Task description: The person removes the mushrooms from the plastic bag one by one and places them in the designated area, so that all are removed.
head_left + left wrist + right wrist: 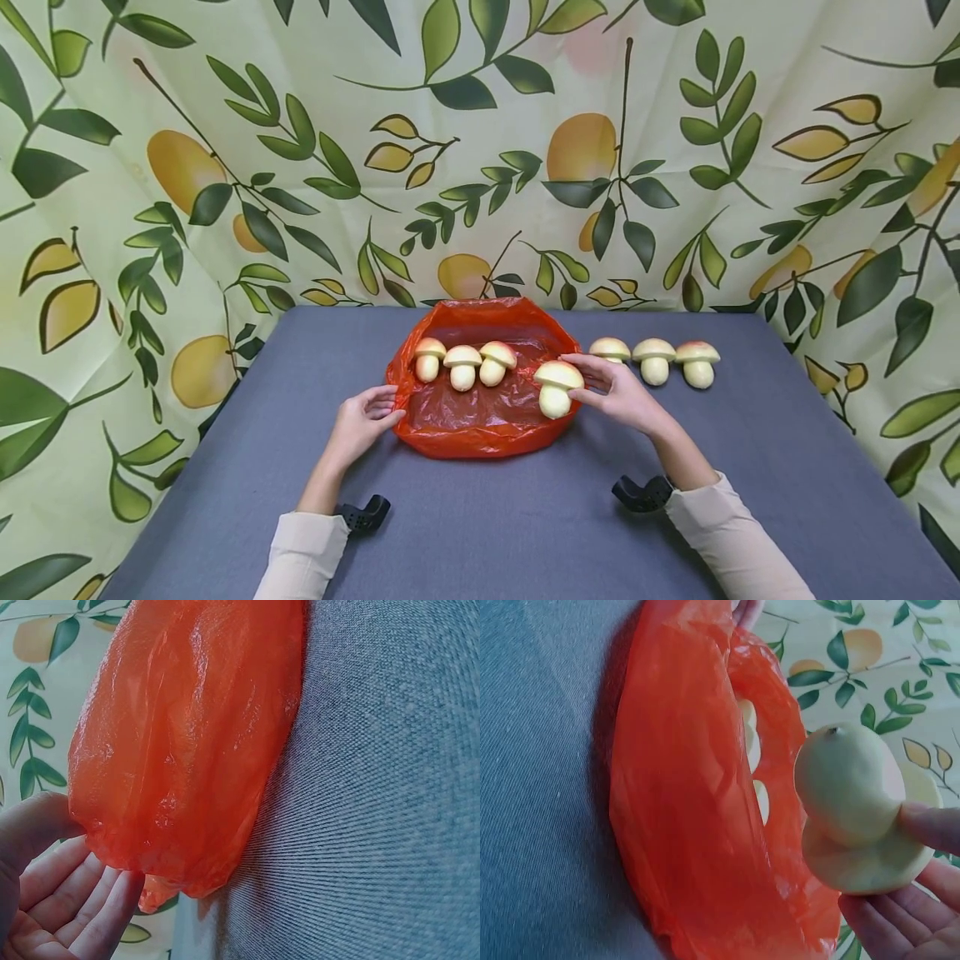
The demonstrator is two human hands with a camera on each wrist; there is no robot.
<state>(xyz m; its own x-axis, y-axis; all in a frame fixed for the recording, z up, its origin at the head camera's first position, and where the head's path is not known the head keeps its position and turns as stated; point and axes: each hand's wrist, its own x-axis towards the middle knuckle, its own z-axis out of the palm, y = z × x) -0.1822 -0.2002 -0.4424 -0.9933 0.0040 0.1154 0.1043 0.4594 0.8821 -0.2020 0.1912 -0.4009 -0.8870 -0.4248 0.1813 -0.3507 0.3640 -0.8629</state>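
A red plastic bag (465,443) lies on its base with its mouth spread wide. My left hand (363,425) holds the bag's left rim between thumb and fingers; in the left wrist view, the fingers (105,915) meet the red film. Over the bag's right side, my right hand (621,395) grips a toy mushroom (557,388) with a pale stem and a pinkish-yellow cap. The right wrist view shows this mushroom (855,787) with its stem end towards the camera. Inside the bag, three similar mushrooms (462,367) lie side by side on the left.
To the right of the bag, three more mushrooms (654,360) form a row; the nearest one is partly hidden by my right hand. The grey-blue tabletop (495,533) ends at a leaf-patterned cloth (480,200) behind. Black wrist mounts (642,493) sit on both arms.
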